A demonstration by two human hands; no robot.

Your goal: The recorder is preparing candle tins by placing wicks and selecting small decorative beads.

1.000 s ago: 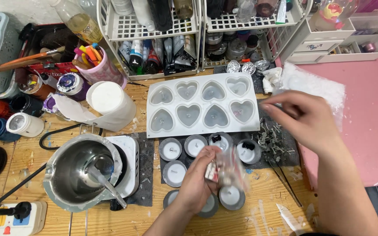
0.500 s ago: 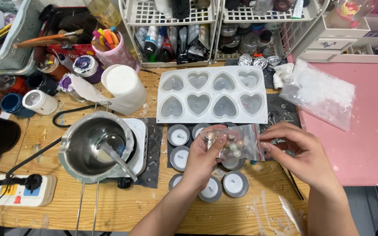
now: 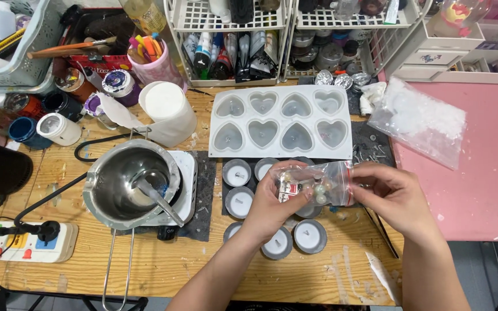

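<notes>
From the head view we see our left hand [image 3: 272, 201] and right hand [image 3: 390, 193] both pinching one small clear bag of beads [image 3: 312, 183], held above the round tin candles [image 3: 237, 173] on the wooden tabletop [image 3: 203, 268]. Just behind lies the white heart mould [image 3: 282, 122]; the metal melting pot [image 3: 129, 184] stands at the left.

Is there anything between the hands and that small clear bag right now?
Nothing visible. The left hand and the right hand both grip the small clear zip bag directly, one at each end, above the round tins on the wooden table.
</notes>
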